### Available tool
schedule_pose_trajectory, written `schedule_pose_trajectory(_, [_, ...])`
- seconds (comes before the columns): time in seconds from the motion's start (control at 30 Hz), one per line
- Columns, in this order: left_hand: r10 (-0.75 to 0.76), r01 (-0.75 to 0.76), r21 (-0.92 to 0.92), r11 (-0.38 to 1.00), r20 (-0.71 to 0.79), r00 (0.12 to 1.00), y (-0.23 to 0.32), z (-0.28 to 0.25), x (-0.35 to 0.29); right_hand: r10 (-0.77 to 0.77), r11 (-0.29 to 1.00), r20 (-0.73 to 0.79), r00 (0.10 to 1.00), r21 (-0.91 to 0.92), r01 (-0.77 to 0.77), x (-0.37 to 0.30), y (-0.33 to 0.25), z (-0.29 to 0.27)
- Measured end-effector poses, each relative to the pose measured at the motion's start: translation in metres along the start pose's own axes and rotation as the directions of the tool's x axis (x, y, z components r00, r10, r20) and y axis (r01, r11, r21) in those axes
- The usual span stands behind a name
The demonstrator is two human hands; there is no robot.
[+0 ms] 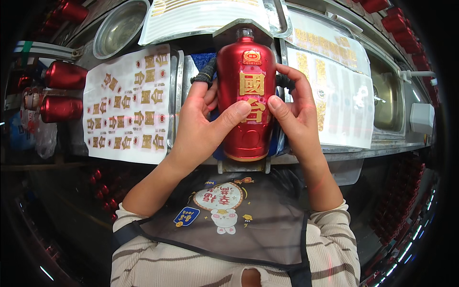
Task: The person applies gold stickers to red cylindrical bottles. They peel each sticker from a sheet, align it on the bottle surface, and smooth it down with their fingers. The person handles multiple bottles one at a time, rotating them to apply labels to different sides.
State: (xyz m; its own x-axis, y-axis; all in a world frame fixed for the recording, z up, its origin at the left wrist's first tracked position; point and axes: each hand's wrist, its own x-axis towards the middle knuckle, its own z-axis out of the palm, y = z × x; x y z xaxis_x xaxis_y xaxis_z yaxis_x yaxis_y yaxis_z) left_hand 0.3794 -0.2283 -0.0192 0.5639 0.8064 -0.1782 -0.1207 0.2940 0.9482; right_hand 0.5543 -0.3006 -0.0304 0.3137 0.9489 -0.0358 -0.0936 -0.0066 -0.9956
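A glossy red bottle (234, 136) lies on its back between my hands, its bare neck pointing away from me. Down its front run a small gold emblem (252, 57) and two large raised gold characters (252, 84). My left hand (208, 119) is closed on the bottle's left side, its thumb pressing the edge of the lower character. On the other side, my right hand (299, 112) curls along the bottle with its thumb tip beside that same character. Dark wrapped pieces (205, 75) flank the bottle near my fingertips. Under the bottle sits a metal stand (244, 166), mostly hidden.
White sheets of gold stickers lie on trays at left (126, 103) and right (334, 103), with another striped sheet (205, 12) beyond. A metal bowl (120, 29) stands far left, near red bottles (62, 109). At right is a sink (389, 103).
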Motion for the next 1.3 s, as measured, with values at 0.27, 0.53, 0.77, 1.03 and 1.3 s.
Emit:
schedule_pose_trajectory(0.27, [0.013, -0.011, -0.055, 0.998, 0.025, 1.000, -0.005, -0.007, -0.002, 0.043, 0.999, 0.015, 0.999, 0.030, -0.044, -0.007, 0.001, 0.002])
schedule_pose_trajectory(0.53, [0.028, -0.030, 0.035, 0.999, 0.057, 0.998, -0.006, -0.011, -0.001, 0.012, 1.000, 0.016, 1.000, -0.021, -0.012, -0.009, 0.001, 0.004])
schedule_pose_trajectory(0.77, [0.035, -0.034, -0.022, 0.999, 0.038, 0.999, -0.004, -0.007, -0.001, 0.065, 0.998, 0.030, 0.997, 0.011, -0.065, -0.010, -0.001, 0.005])
schedule_pose_trajectory(1.03, [-0.007, 0.007, 0.002, 1.000, 0.050, 0.999, -0.004, -0.010, -0.001, 0.060, 0.998, 0.003, 0.998, 0.003, -0.060, -0.010, -0.008, 0.012])
schedule_pose_trajectory(1.3, [0.073, -0.076, 0.117, 0.990, 0.024, 0.997, -0.004, -0.001, -0.008, 0.058, 0.998, 0.001, 0.998, 0.016, -0.058, -0.007, -0.001, 0.007])
